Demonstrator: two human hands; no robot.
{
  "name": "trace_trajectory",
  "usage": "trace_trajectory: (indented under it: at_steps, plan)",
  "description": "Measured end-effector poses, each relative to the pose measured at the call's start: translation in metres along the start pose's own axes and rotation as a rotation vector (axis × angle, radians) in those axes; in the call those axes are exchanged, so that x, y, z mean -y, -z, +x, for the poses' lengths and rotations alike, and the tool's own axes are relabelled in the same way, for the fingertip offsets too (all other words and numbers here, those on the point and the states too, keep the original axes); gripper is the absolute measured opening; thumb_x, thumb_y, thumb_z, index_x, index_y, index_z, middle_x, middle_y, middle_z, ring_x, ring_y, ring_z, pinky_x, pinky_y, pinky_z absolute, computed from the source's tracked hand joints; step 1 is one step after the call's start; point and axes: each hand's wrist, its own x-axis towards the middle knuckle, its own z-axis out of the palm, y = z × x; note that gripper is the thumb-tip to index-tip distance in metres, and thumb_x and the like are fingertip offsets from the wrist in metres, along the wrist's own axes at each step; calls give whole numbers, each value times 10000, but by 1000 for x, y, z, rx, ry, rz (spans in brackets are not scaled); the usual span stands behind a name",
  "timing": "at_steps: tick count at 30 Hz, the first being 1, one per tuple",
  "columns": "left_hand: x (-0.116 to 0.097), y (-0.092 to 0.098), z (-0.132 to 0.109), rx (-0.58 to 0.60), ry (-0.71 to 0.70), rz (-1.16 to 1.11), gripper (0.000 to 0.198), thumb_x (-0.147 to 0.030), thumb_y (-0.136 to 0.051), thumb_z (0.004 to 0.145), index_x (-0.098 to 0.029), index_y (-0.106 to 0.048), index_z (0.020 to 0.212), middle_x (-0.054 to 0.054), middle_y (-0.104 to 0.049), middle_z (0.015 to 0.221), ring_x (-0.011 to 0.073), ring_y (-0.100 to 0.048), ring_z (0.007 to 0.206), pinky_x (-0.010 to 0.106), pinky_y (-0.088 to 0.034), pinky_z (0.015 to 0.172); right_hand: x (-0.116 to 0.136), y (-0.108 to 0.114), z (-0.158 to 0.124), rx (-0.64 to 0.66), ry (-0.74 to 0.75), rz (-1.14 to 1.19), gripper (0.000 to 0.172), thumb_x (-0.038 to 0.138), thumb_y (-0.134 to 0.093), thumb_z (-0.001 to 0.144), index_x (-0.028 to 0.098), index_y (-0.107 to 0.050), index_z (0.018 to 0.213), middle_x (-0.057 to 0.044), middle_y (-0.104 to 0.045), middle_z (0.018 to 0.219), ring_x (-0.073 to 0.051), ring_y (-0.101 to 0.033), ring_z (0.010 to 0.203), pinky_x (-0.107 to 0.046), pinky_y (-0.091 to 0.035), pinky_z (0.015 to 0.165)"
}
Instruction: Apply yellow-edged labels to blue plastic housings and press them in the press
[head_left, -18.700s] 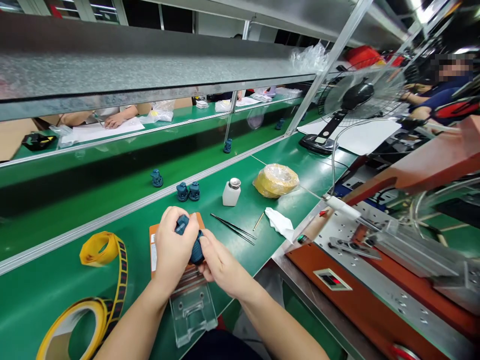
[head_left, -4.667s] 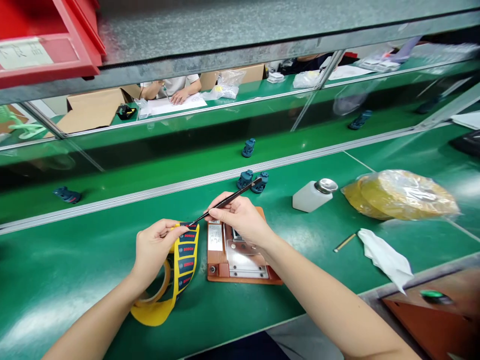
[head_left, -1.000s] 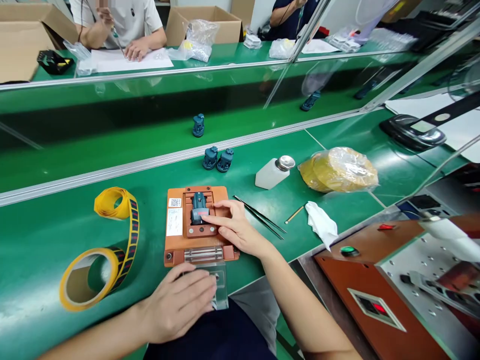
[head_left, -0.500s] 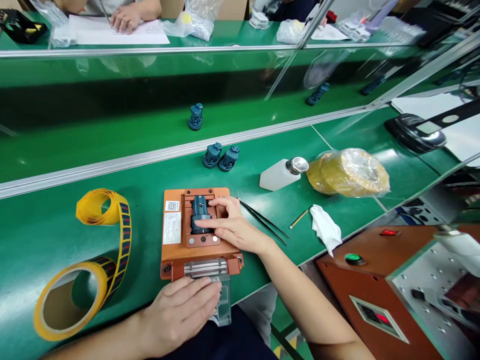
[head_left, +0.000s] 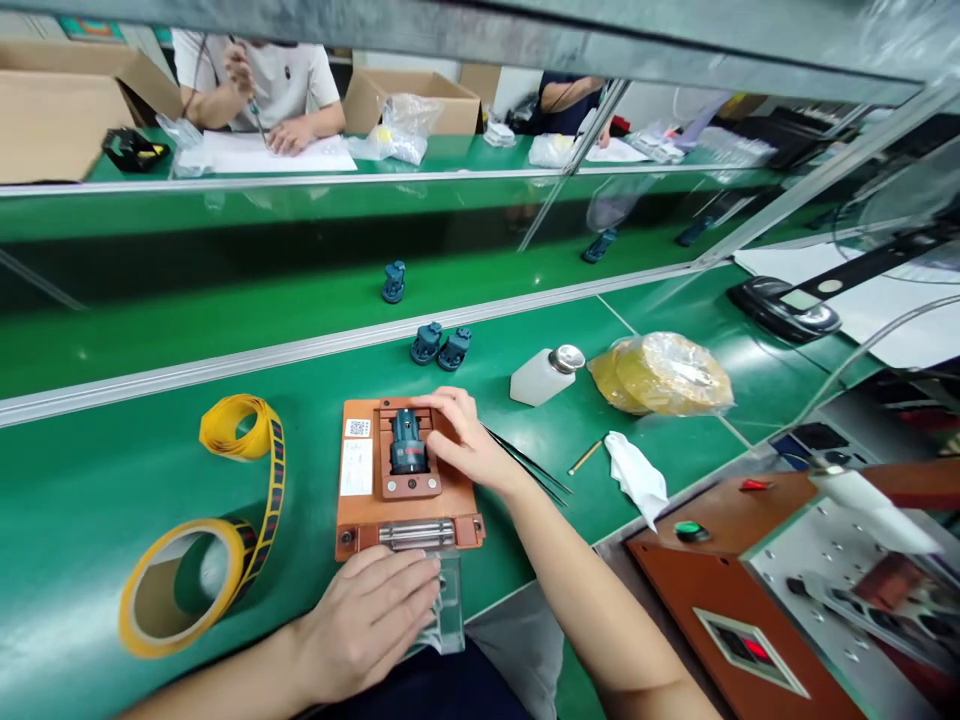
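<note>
Left hand [head_left: 375,612] flat over clear plastic flap [head_left: 451,612], right hand [head_left: 471,442] spread beside blue plastic block [head_left: 407,448] in orange fixture [head_left: 361,512]; black tweezers [head_left: 534,470], white bottle [head_left: 537,379] near

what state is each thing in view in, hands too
blue part: lying in the orange fixture, label up
clear cover: open, under the left hand
left hand: flat, fingers extended
right hand: open, at the fixture's right side
label roll: partly unwound
tweezers: lying flat, tips apart
two blue parts: standing side by side
bottle: standing, capped
yellow roll: plastic-wrapped
white cloth: crumpled
display: lit red
</note>
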Motion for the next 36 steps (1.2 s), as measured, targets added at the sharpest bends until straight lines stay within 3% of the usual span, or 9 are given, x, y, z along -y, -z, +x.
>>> trace_trajectory:
  at_steps: [4, 7, 10, 14, 16, 19, 25, 29, 36]
  plan:
    - [-1, 18, 21, -118, 49, -10, 361, -43, -588, 925, -158, -650, 1261, 107, -755, 1181, 221, -662, 1162, 400, -509, 1013, 24, -5, -2, -11, -104, -277, 615, 689, -787, 708, 171, -606, 984, -126, -573, 1082, -330, -511, 1058, -500, -488, 886]
    - [11, 29, 57, -313, 264, -36, 339, -82, -617, 925, -248, -677, 1214, 71, -734, 1189, 225, -650, 1153, 439, -492, 1029, 37, -10, 0, -17, -103, -360, 508, 610, -803, 728, 175, -579, 866, -117, -623, 982, -311, -579, 964, -470, -500, 844]
    - [32, 34, 98, -479, 624, -223, 268, -263, -678, 918, -281, -703, 1184, 76, -672, 1298, 259, -577, 1273, 447, -456, 1086, 51, 0, -5, -155, -9, -315, 488, 483, -848, 713, 168, -592, 983, -108, -675, 993, -311, -633, 991, -460, -507, 911]
    - [47, 32, 138, -452, 889, -916, 432, -444, -801, 798, -214, -717, 1154, 117, -713, 1212, 263, -677, 1099, 385, -552, 941, 73, 26, -29, -308, 136, -193, 575, 381, -843, 773, 193, -549, 1229, -109, -702, 1196, -292, -655, 1109, -420, -507, 977]
    - [42, 28, 150, -460, 889, -1149, 416, -444, -842, 755, -184, -739, 1063, 113, -742, 1122, 231, -708, 978, 348, -582, 866, 81, 35, -42, -384, 112, -95, 588, 403, -838, 790, 209, -539, 1258, -101, -688, 1245, -272, -662, 1111, -394, -509, 973]
    - [29, 22, 161, -511, 840, -1264, 318, -396, -839, 776, -182, -755, 995, 97, -744, 1130, 200, -710, 953, 286, -599, 791, 85, 40, -58, -415, -35, 145, 501, 423, -766, 860, 223, -537, 1258, -53, -716, 1122, -213, -691, 961, -327, -537, 845]
    - [17, 11, 168, -527, 787, -1292, 268, -341, -841, 784, -182, -764, 986, 97, -749, 1150, 203, -723, 962, 262, -609, 787, 83, 35, -69, -428, -95, 429, 386, 401, -641, 933, 212, -521, 1247, -29, -698, 1032, -160, -652, 844, -282, -510, 780]
    - [12, 7, 167, -527, 769, -1281, 272, -334, -855, 769, -196, -769, 988, 86, -751, 1164, 204, -726, 983, 263, -609, 815, 82, 28, -65, -452, -183, 523, 313, 447, -634, 918, 203, -567, 1102, 24, -600, 814, -114, -511, 627, -241, -417, 589]
    - [10, 9, 165, -484, 769, -1319, 281, -352, -863, 755, -203, -781, 978, 88, -745, 1181, 225, -724, 998, 292, -621, 822, 84, 13, -54, -566, -150, 780, 297, 466, -643, 899, 211, -506, 837, 59, -449, 723, -107, -380, 653, -236, -331, 606]
